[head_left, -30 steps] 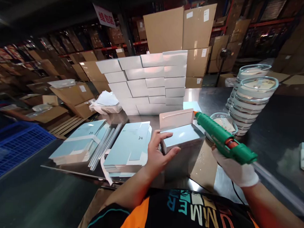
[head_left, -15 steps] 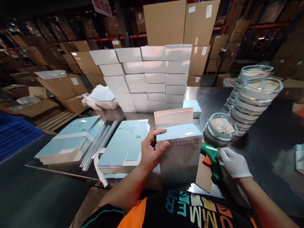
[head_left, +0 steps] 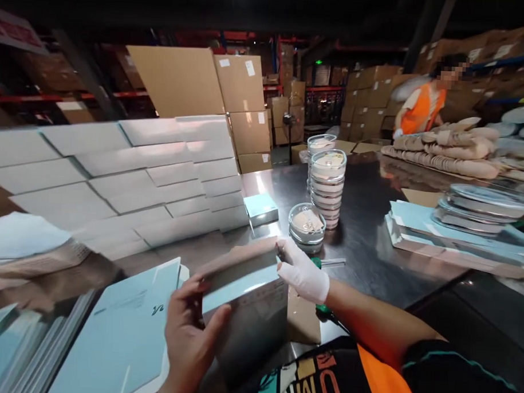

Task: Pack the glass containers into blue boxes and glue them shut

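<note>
A pale blue and grey cardboard box (head_left: 251,313) stands upright in front of me, its top flap (head_left: 242,259) raised along the far edge. My bare left hand (head_left: 191,326) grips the box's left end, thumb on the near side and fingers behind. At the right end, my white-gloved right hand (head_left: 304,272) pinches the top corner by the flap; its fingertips are partly hidden. Beneath that wrist lies a green glue gun (head_left: 324,309), mostly covered, beside a brown cardboard piece (head_left: 303,321).
Stacked white boxes (head_left: 129,180) form a wall behind. Glass containers with lids (head_left: 326,187) are piled right of centre, one short stack (head_left: 307,227) nearer. Flat blue cartons (head_left: 120,323) lie left. Further right are more cartons (head_left: 409,224). A person in an orange vest (head_left: 424,107) stands beyond.
My right hand has left the glue gun and moved left to the box's top corner. My left hand still holds the box. The view has turned to the right.
</note>
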Demonstrator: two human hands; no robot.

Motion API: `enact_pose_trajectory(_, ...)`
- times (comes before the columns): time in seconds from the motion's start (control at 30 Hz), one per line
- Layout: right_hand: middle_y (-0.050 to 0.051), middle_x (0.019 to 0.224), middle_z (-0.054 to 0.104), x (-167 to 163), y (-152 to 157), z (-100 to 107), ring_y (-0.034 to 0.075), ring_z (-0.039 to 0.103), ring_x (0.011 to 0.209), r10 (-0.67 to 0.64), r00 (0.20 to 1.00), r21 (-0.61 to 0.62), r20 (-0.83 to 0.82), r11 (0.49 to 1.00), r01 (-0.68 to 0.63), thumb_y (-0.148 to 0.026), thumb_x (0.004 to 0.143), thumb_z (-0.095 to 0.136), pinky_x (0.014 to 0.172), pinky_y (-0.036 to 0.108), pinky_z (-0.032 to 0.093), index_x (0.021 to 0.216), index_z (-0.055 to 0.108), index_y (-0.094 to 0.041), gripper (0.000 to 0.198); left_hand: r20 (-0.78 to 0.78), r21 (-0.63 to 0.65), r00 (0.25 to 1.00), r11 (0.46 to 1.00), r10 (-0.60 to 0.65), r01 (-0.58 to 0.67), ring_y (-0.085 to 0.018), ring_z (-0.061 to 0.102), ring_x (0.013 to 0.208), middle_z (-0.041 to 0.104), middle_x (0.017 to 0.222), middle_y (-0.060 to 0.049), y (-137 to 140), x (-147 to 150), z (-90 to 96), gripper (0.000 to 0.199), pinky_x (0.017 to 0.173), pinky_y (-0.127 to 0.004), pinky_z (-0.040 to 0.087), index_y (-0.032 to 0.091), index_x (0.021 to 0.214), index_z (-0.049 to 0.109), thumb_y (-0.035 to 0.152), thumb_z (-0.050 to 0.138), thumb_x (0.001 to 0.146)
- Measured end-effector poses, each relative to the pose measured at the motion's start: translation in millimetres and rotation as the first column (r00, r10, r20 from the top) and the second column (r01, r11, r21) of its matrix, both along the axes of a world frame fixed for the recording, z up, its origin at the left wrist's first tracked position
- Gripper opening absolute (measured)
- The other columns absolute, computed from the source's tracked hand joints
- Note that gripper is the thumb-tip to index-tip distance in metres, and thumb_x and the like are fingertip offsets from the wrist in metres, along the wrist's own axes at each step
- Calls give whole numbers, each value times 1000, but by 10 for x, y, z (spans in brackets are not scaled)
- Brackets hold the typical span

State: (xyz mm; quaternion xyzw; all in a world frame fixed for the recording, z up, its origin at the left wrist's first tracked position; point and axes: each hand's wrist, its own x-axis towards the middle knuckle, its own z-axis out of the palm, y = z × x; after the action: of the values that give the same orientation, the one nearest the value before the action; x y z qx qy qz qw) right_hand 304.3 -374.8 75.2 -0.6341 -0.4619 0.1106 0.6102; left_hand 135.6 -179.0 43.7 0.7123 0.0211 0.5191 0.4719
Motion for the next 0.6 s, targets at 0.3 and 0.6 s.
enact_pose_trajectory(0.3, 17, 164, 53, -127, -280, -33, 27, 57, 150, 103, 925, 131, 365, 978, -160, -33, 106, 69, 120, 46, 51, 142, 67, -26, 37, 8, 288, 952, 912, -307, 292, -26, 67, 137, 76, 132, -9, 47, 44, 268, 20, 116, -41, 54, 25, 119, 79, 32, 77, 101)
enact_pose_trajectory(0.6, 1, 159, 62, -68, -231, 100, 21, 61, 147, 111, 898, 66, 426, 986, -153, -14, 104, 66, 119, 36, 56, 142, 73, -45, 50, 116, 338, 916, 882, -384, 327, -30, 72, 131, 80, 123, -12, 120, 172, 237, 21, 111, -54, 58, 24, 119, 79, 30, 80, 99)
